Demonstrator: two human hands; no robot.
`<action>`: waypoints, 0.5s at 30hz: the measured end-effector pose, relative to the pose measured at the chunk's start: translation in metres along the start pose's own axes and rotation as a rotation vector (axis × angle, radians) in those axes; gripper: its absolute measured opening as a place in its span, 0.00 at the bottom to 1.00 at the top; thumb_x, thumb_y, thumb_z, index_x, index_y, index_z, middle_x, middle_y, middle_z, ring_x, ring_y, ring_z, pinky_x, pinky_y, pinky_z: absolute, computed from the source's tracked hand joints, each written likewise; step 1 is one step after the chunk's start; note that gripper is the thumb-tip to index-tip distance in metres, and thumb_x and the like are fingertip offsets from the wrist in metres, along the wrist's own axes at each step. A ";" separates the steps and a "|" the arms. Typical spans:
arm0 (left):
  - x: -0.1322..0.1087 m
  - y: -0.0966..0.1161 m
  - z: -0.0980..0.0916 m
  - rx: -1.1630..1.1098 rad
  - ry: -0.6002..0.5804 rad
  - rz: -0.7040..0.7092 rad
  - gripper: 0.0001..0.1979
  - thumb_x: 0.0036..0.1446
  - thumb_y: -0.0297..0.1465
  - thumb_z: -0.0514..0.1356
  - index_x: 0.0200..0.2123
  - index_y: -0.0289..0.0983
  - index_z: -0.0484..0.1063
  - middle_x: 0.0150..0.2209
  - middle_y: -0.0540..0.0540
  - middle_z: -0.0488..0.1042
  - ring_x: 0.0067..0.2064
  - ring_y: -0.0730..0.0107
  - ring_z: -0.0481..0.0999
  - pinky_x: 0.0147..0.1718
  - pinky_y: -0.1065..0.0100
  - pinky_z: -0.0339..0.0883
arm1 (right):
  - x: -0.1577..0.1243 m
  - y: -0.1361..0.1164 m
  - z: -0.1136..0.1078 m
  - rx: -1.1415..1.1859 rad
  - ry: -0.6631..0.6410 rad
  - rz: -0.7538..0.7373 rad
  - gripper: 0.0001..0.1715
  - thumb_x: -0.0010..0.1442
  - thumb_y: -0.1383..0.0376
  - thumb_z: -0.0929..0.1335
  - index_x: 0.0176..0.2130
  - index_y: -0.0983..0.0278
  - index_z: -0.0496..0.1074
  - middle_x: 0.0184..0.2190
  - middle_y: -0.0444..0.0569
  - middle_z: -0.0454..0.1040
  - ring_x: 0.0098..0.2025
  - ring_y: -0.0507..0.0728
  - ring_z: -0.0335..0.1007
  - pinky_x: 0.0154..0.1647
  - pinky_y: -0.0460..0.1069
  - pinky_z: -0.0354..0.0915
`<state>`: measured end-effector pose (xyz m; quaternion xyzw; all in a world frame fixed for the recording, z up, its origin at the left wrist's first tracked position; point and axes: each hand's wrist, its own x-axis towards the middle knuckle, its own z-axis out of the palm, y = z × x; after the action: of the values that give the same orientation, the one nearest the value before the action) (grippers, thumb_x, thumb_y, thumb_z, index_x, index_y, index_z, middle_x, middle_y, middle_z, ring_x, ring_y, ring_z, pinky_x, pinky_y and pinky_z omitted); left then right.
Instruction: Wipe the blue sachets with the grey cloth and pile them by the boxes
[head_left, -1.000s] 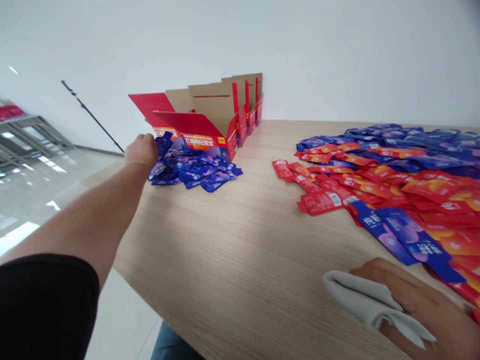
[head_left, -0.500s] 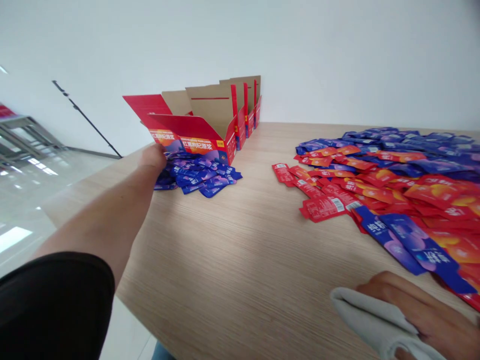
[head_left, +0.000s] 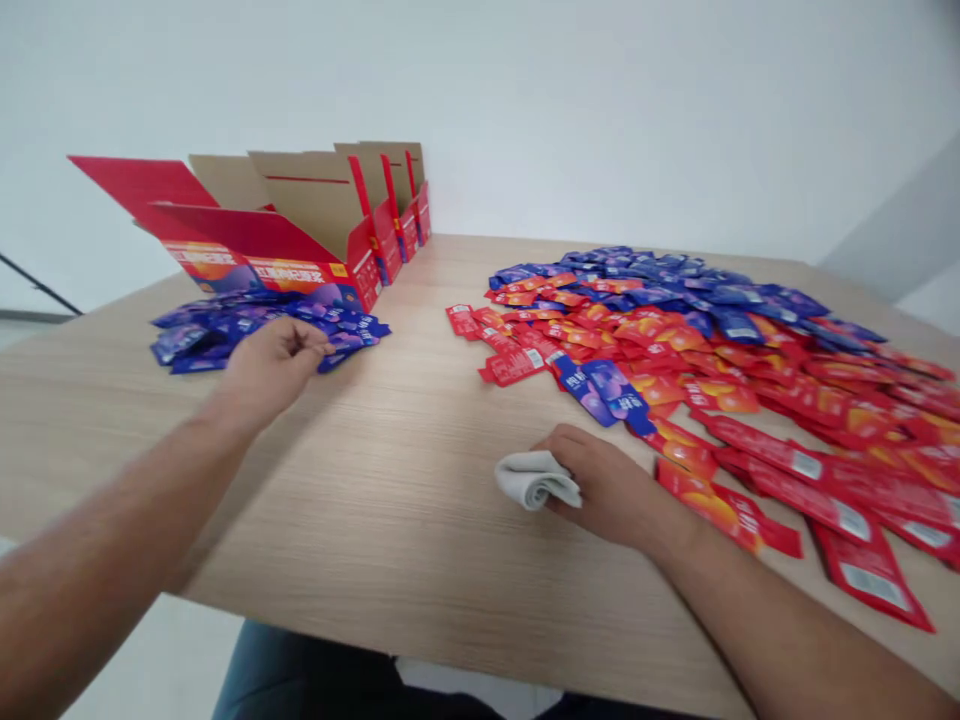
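A pale grey cloth [head_left: 532, 478], folded into a thick pad with a rolled, spiral end, is over the near middle of the wood-grain table [head_left: 420, 570]; whether it touches the surface is hard to tell. The right hand [head_left: 596, 480] is closed around it. The left hand [head_left: 268, 372] has its fingers curled toward the thumb, and I cannot tell whether it grips anything. Beyond it lie glossy, dark blue packets [head_left: 184, 342] with purple patches, heaped before a red-flapped open carton [head_left: 300, 275]. Red-and-orange packets [head_left: 814, 495] spread beside the right forearm.
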<state>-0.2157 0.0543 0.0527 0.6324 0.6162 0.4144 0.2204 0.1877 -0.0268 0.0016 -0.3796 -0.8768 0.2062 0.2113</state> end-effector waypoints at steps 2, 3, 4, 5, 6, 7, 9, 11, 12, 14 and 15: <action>-0.014 0.025 0.038 0.159 -0.064 0.052 0.06 0.57 0.29 0.61 0.39 0.38 0.73 0.35 0.50 0.77 0.36 0.67 0.70 0.38 0.66 0.59 | 0.002 0.002 0.001 -0.022 -0.026 0.021 0.13 0.55 0.70 0.72 0.43 0.64 0.75 0.40 0.52 0.78 0.44 0.60 0.74 0.45 0.53 0.70; -0.019 0.037 0.057 0.161 -0.121 0.091 0.06 0.56 0.29 0.61 0.39 0.37 0.73 0.37 0.48 0.78 0.35 0.67 0.71 0.37 0.66 0.61 | 0.003 0.002 0.002 -0.028 -0.055 0.026 0.14 0.55 0.70 0.73 0.43 0.64 0.75 0.40 0.52 0.78 0.45 0.60 0.74 0.46 0.53 0.69; -0.023 0.050 0.076 0.185 -0.199 0.145 0.07 0.57 0.30 0.60 0.40 0.37 0.74 0.37 0.47 0.78 0.35 0.67 0.73 0.37 0.66 0.63 | 0.004 0.002 0.002 -0.032 -0.083 0.028 0.14 0.55 0.69 0.73 0.43 0.64 0.75 0.40 0.52 0.78 0.45 0.60 0.73 0.46 0.52 0.69; -0.025 0.061 0.095 0.220 -0.256 0.197 0.08 0.58 0.31 0.60 0.40 0.37 0.75 0.35 0.47 0.78 0.35 0.66 0.73 0.37 0.66 0.64 | 0.005 0.002 0.003 -0.036 -0.105 0.027 0.13 0.56 0.68 0.74 0.43 0.64 0.75 0.40 0.52 0.78 0.45 0.59 0.73 0.46 0.52 0.68; -0.025 0.072 0.113 0.256 -0.291 0.243 0.08 0.59 0.32 0.59 0.40 0.37 0.75 0.35 0.47 0.79 0.35 0.65 0.74 0.37 0.66 0.64 | 0.006 0.002 0.003 -0.040 -0.121 0.024 0.13 0.56 0.68 0.74 0.43 0.65 0.75 0.40 0.52 0.78 0.45 0.59 0.73 0.46 0.51 0.67; -0.023 0.082 0.131 0.294 -0.335 0.291 0.09 0.61 0.33 0.58 0.41 0.37 0.76 0.35 0.46 0.79 0.35 0.65 0.75 0.37 0.65 0.65 | 0.006 0.001 0.004 -0.043 -0.131 0.018 0.13 0.56 0.67 0.74 0.43 0.65 0.75 0.40 0.52 0.78 0.45 0.59 0.73 0.46 0.51 0.67; -0.014 0.101 0.164 0.380 -0.387 0.364 0.11 0.62 0.33 0.56 0.42 0.37 0.77 0.39 0.44 0.81 0.39 0.63 0.78 0.39 0.65 0.67 | 0.008 0.001 0.004 -0.044 -0.134 0.001 0.13 0.57 0.66 0.74 0.43 0.65 0.75 0.40 0.52 0.78 0.45 0.59 0.73 0.46 0.51 0.66; -0.001 0.117 0.194 0.492 -0.395 0.394 0.14 0.63 0.31 0.54 0.46 0.37 0.77 0.44 0.43 0.82 0.45 0.62 0.79 0.43 0.66 0.69 | 0.008 0.002 0.004 -0.037 -0.127 -0.016 0.12 0.58 0.65 0.74 0.43 0.65 0.75 0.40 0.52 0.78 0.45 0.59 0.73 0.46 0.51 0.66; 0.006 0.124 0.208 0.572 -0.389 0.380 0.15 0.64 0.31 0.53 0.47 0.38 0.78 0.47 0.42 0.82 0.48 0.61 0.79 0.45 0.65 0.70 | 0.008 0.002 0.004 -0.031 -0.121 -0.022 0.12 0.59 0.65 0.74 0.43 0.65 0.75 0.40 0.51 0.78 0.44 0.58 0.73 0.46 0.50 0.66; 0.020 0.135 0.234 0.637 -0.393 0.357 0.16 0.64 0.32 0.53 0.47 0.36 0.78 0.50 0.37 0.81 0.52 0.55 0.79 0.49 0.61 0.70 | 0.008 0.004 0.004 -0.023 -0.111 -0.027 0.11 0.59 0.64 0.73 0.43 0.65 0.75 0.40 0.51 0.78 0.44 0.58 0.73 0.45 0.50 0.66; 0.026 0.139 0.245 0.661 -0.401 0.340 0.16 0.64 0.33 0.54 0.47 0.35 0.79 0.51 0.34 0.80 0.53 0.52 0.79 0.51 0.59 0.70 | 0.007 0.005 0.004 -0.018 -0.110 -0.027 0.11 0.59 0.64 0.73 0.43 0.64 0.75 0.40 0.51 0.78 0.43 0.58 0.73 0.45 0.50 0.66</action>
<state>0.0599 0.1159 0.0322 0.8298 0.5479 0.0938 0.0496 0.1836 -0.0192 -0.0029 -0.3576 -0.8940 0.2157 0.1623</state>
